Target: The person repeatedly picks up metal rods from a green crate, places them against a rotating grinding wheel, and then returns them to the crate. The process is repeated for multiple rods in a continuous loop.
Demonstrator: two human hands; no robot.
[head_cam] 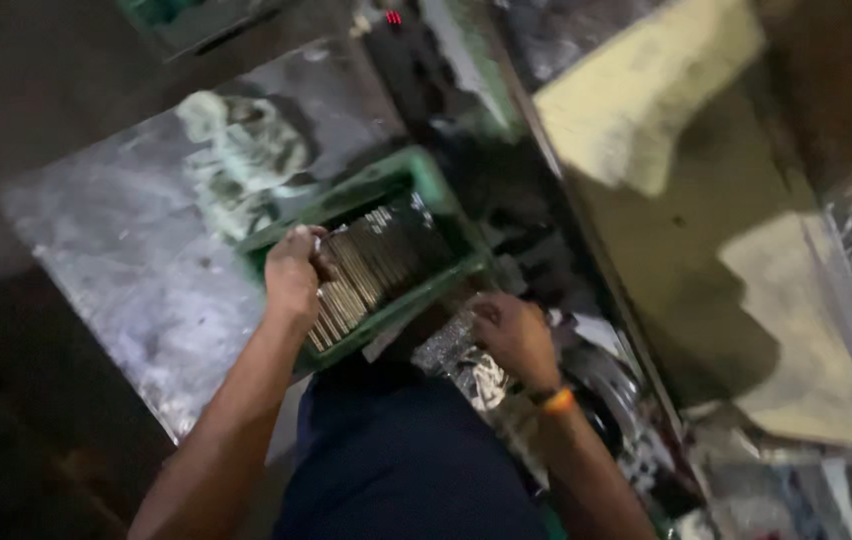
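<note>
**2 hands at a green tray of metal rods**

While blurred and dim, shows enough to place both hands. Left hand (293,272) curled into a loose fist at the near-left corner of the green tray (416,180), knuckles up, fingers closed around the ends of a few thin brass-coloured rods (361,275); exactly how many, cannot tell. Right hand (511,332) lower and to the right, just outside the tray's near rim, fingers bent downward onto a crumpled shiny heap (466,365) of what looks like foil or metal scrap; whether gripping or only pressing, cannot tell. Orange band (558,401) around that wrist.

Key relation: rods packed side by side in 1 layer, long axes parallel, running diagonally from the near-left corner of the tray up toward its far-right end. Left hand already on the near ends of that row, so clearly the nearer of the 2; right hand apart from the rods, separated from them by the tray's rim. Seen from the left hand, remaining rods lie up and to the right, along the same diagonal as the forearm.

Tray resting tilted on a scuffed grey metal tabletop (126,250), with a pale crumpled rag (246,150) just beyond its far-left edge. Dark trousers (396,460) filling the bottom centre of view. Yellowish slanted panels (646,100) to the right, well apart from both hands. Tiny red light (393,17) at the top, too small to identify.
</note>
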